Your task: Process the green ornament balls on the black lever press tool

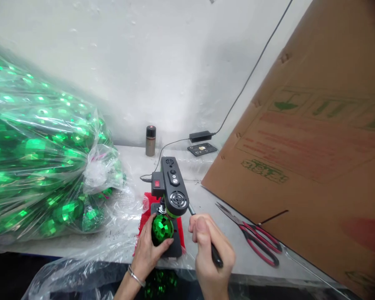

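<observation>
We have the green faceted ball (163, 227) at the near end of the black machine (174, 183), over its dark base plate (174, 248), which lies on a red sheet (181, 234) on the counter (112, 241). Our left hand (147, 246) holds the ball from the left and near side: the fingers curve round its left, the thumb reaches across its near right, and the grip is only as wide as the ball. Being round, the ball gives us no long axis to line up; the machine's upper body does, running away from us with its far end slightly to the left.

The relation that seems to matter most is the ball against the small metal fitting (161, 209) just beyond it, below the machine's head. From the fingers, that fitting lies forward, away from us. We cannot tell whether ball and fitting touch, since the ball's far side is hidden.

Our right hand (214, 251) is closed round the black-handled lever (216, 257), whose rod slants from the machine's right side down toward us and to the right. The left hand is the nearer to the fitting; the right stands apart from the ball, beyond the base plate's right edge.
</observation>
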The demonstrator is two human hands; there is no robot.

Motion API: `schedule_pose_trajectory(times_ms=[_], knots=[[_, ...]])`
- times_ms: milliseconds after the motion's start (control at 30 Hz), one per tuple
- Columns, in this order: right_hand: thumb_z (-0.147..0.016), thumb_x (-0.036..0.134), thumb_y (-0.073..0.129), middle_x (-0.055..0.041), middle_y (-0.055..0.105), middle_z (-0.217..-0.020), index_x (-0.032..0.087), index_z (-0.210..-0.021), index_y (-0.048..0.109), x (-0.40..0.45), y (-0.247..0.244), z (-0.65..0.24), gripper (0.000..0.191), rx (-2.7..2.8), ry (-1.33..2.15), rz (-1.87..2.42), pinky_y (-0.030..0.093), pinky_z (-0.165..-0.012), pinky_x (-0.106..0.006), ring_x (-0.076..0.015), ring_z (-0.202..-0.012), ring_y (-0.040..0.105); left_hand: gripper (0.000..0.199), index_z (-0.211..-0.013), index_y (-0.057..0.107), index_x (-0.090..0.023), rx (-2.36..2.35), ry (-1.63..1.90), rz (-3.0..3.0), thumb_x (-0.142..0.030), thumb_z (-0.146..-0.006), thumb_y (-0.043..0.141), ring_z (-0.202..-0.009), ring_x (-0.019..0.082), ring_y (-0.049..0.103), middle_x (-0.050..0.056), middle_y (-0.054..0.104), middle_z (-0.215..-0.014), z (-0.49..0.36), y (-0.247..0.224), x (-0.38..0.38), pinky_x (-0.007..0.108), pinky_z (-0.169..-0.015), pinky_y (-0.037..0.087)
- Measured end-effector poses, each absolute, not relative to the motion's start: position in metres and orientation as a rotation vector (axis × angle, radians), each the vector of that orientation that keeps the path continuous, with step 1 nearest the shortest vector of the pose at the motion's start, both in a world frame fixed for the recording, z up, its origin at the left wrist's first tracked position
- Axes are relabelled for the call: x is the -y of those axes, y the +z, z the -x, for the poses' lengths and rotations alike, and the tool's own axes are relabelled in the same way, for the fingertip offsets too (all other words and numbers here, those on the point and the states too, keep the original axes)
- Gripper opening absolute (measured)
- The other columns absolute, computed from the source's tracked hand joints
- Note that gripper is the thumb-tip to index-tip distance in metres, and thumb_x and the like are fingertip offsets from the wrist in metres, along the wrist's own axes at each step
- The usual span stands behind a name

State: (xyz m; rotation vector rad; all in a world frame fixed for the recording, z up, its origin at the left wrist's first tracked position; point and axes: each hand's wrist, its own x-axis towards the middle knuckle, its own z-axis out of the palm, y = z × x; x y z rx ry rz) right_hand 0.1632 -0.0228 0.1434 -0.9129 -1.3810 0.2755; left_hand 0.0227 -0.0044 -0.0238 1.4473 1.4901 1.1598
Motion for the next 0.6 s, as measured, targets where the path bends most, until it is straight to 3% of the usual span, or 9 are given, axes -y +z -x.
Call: schedule_pose_trajectory(times_ms=[133,300,500,600], knots=[[-0.107,0.012,0.047,0.0034,0.05,-0.068,0.022,-0.076,0.051,0.021,0.146,-0.162,0.033,1.372,0.265,0.923,0.042,-0.058,-0.023,-0.0099,-0.062,0.052,0.079,-0.139,0.057,-0.02,-1.449,1.214,-1.212,-0.058,-0.075,0.082,-0.127,0.037,0.068,0.016,0.071,-0.136,-0.013,-0.012,0.0,0.055,-0.114,0.05],[-0.107,0.009,0.046,0.0038,0.047,-0.069,0.022,-0.076,0.048,0.022,0.146,-0.161,0.033,1.369,0.272,0.928,0.041,-0.059,-0.023,-0.0093,-0.064,0.05,0.072,-0.131,0.065,-0.019,-1.141,1.244,-0.688,-0.074,-0.085,0.068,-0.119,0.033,0.072,0.013,0.076,-0.127,0.001,-0.003,-0.003,0.047,-0.104,0.058],[-0.106,0.008,0.045,0.0037,0.047,-0.07,0.022,-0.077,0.048,0.023,0.144,-0.162,0.032,1.377,0.282,0.91,0.041,-0.06,-0.022,-0.0091,-0.065,0.051,0.07,-0.133,0.066,-0.019,-1.268,1.223,-0.934,-0.068,-0.083,0.073,-0.133,0.035,0.065,0.012,0.074,-0.136,0.001,0.001,-0.001,0.05,-0.12,0.046],[-0.106,0.007,0.045,0.0038,0.048,-0.071,0.022,-0.079,0.048,0.022,0.145,-0.162,0.031,1.393,0.267,0.904,0.041,-0.059,-0.021,-0.0088,-0.065,0.051,0.073,-0.138,0.062,-0.02,-1.415,1.151,-1.192,-0.059,-0.078,0.076,-0.127,0.036,0.069,0.013,0.075,-0.133,-0.006,-0.001,-0.001,0.052,-0.116,0.049]])
